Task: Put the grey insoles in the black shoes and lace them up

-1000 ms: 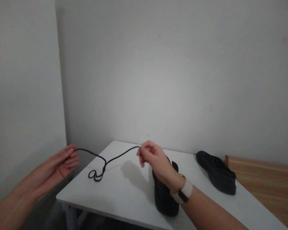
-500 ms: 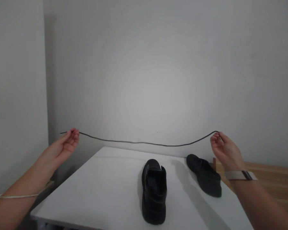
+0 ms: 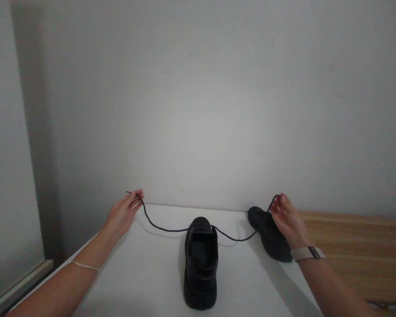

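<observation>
A thin black shoelace (image 3: 166, 230) sags between my two hands, its middle passing at the front part of a black shoe (image 3: 200, 268) that stands with its heel toward me. My left hand (image 3: 125, 211) pinches the lace near one end, and a short tip sticks out to the left. On the right, my right hand (image 3: 288, 220) grips the other end between thumb and fingers. Behind that hand, a second black shoe (image 3: 273, 240) lies partly covered by it. Whether the lace touches the near shoe I cannot tell.
Both shoes rest on a white table (image 3: 152, 273) whose far edge meets a plain grey wall (image 3: 198, 110). A wooden surface (image 3: 343, 251) lies to the right of the table. At the left stands a pale panel (image 3: 9, 176).
Both hands have come closer together and lower relative to the table. The lace, nearly straight and above the table before, now hangs in a deeper curve at the near shoe.
</observation>
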Demonstrator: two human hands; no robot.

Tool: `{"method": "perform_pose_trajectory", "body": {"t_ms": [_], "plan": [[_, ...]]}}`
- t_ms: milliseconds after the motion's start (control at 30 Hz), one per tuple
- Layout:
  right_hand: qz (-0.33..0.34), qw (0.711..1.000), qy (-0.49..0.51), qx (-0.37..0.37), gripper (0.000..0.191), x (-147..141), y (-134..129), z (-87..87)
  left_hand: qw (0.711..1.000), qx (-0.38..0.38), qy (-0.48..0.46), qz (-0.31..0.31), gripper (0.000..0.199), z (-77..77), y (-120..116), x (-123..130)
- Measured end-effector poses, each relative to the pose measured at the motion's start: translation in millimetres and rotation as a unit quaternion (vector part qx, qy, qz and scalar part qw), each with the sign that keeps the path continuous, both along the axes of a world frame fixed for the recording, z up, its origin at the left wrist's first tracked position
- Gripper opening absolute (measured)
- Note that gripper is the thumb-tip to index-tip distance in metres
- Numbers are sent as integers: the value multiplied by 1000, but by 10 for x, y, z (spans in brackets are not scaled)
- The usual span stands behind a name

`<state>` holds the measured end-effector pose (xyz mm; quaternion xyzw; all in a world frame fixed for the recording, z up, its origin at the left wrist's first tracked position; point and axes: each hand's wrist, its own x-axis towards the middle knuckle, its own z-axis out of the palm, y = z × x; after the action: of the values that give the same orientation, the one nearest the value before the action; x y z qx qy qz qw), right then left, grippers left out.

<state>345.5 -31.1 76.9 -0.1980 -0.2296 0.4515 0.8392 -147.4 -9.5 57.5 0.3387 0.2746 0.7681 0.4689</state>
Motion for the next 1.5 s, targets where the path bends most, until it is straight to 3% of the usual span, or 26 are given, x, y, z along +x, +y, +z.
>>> {"method": "perform_pose_trajectory", "body": {"t_ms": [133, 267, 400, 533, 667, 833, 1000, 1067, 1167, 1267, 1500], "plan": [[86, 996, -24, 27, 23, -292, 41, -90, 998, 35, 19, -55, 18, 63, 62, 365], [66, 995, -1, 69, 14, -410, 146, 87, 998, 61, -5, -33, 18, 298, 149, 520], [-12, 994, -9, 108, 7, -217, 249, 395, 996, 79, -31, 23, 20, 541, 211, 405], [-92, 986, -43, 132, 15, 99, 281, 658, 991, 102, -40, 75, 22, 744, 216, 159], [-126, 979, -81, 135, 12, 233, 252, 700, 989, 99, -52, 94, 22, 795, 199, -2], [-92, 984, -126, 88, 21, 67, 189, 345, 995, 61, -30, 69, 15, 534, 180, 3], [47, 973, -224, 20, 34, -380, 174, -207, 995, 52, 90, -11, 18, 131, 142, 259], [107, 950, -294, -3, 35, -614, 194, -416, 976, 32, 201, -71, 24, -15, 119, 429], [174, 899, -402, -18, 38, -927, 240, -661, 910, 20, 384, -156, 36, -215, 105, 687], [200, 870, -451, -14, 36, -1102, 262, -782, 863, 46, 465, -190, 40, -403, 135, 880], [118, 801, -587, -2, 32, -1141, 167, -834, 850, 70, 475, -218, 30, -695, 161, 1073]]}}
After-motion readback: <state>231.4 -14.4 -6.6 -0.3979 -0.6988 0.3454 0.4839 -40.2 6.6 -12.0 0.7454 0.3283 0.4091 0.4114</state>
